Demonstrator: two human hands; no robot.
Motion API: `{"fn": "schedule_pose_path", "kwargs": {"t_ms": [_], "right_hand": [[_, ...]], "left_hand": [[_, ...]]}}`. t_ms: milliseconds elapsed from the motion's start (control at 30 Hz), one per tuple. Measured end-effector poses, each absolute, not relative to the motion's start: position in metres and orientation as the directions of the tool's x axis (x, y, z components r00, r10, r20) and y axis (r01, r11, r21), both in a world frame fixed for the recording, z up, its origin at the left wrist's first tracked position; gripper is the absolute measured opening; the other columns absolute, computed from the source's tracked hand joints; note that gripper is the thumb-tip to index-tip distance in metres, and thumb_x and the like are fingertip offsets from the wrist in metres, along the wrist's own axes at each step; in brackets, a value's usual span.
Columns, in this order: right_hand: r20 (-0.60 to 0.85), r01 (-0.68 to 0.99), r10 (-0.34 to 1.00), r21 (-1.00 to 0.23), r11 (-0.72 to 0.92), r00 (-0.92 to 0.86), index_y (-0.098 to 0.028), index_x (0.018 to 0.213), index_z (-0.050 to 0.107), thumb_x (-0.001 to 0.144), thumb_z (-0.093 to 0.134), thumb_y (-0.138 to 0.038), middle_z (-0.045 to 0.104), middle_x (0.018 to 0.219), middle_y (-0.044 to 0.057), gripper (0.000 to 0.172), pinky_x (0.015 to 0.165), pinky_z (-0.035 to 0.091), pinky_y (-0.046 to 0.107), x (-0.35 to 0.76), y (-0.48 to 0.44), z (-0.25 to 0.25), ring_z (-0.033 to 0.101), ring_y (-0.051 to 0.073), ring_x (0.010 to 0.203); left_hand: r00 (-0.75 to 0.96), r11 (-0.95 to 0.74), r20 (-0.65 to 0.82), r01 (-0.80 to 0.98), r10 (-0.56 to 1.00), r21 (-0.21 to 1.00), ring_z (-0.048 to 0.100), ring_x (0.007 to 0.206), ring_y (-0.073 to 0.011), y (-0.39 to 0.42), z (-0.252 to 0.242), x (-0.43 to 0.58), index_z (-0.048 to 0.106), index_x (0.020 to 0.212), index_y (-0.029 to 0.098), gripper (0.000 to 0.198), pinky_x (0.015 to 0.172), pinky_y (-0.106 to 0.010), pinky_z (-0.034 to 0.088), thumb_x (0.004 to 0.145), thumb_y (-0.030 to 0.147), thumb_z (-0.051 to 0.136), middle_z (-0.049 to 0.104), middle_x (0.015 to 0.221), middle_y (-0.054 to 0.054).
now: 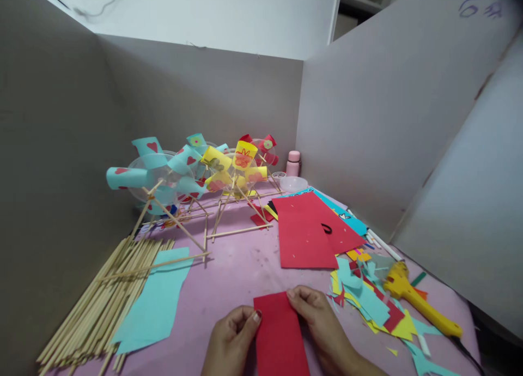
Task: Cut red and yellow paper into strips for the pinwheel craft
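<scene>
A strip of red paper (280, 332) is held between my two hands at the front of the table. My left hand (232, 338) pinches its left edge between thumb and curled fingers. On the other side, my right hand (322, 324) grips the upper right corner, thumb on top. The lower end of the strip runs out of view. Beyond it lie larger red paper sheets (304, 231), one bearing a small black curved mark. A light blue paper sheet (159, 299) rests to the left of my hands.
Wooden sticks (98, 305) lie in a bundle at left. Stick-framed pinwheels with blue (157, 171), yellow (235, 169) and red (267, 144) paper blades stand behind. Paper scraps (368, 299) and a yellow glue gun (425, 302) lie right. A pink bottle (293, 163) stands near the grey partitions.
</scene>
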State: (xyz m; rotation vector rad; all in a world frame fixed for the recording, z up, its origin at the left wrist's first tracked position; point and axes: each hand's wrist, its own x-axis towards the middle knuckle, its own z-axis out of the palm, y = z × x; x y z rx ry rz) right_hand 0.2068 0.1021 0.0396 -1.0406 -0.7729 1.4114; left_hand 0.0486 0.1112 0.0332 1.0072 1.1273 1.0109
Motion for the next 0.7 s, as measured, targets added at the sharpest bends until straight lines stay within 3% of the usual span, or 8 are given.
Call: {"fn": "schedule_pose_path", "kwargs": {"t_ms": [267,433,700], "right_hand": [[-0.102,-0.260,0.995,-0.960,-0.100,-0.005,-0.016,0.061,0.048,0.069,0.064,-0.057,0.046,0.054,-0.004,0.044,0.049,0.028,0.023,0.210,0.101,0.037,0.036,0.008,0.049],[-0.009,-0.069,0.996,-0.998,-0.003,0.086,-0.020,0.056,0.040,0.073,0.060,-0.054,0.035,0.053,-0.007,0.043,0.048,0.022,0.024,0.209,0.099,0.040,0.028,0.009,0.052],[-0.006,0.015,1.000,-1.000,-0.007,0.028,-0.019,0.059,0.044,0.075,0.057,-0.053,0.038,0.055,-0.006,0.040,0.048,0.025,0.024,0.202,0.095,0.038,0.031,0.009,0.052]], "left_hand": [[0.169,0.302,-0.272,-0.189,0.947,0.934,0.052,0.060,-0.0152,0.106,0.046,0.050,0.063,0.064,0.017,0.026,0.058,-0.026,0.040,0.065,0.042,0.071,0.059,0.062,0.000],[0.156,0.314,-0.285,-0.213,0.946,0.925,0.039,0.051,-0.0098,0.105,0.038,0.055,0.050,0.060,0.020,0.032,0.050,-0.021,0.034,0.068,0.046,0.068,0.047,0.055,0.006],[0.142,0.241,-0.226,-0.100,0.964,0.965,0.045,0.061,-0.0142,0.106,0.033,0.057,0.051,0.063,0.019,0.038,0.056,-0.024,0.038,0.073,0.055,0.059,0.049,0.061,0.003]]}}
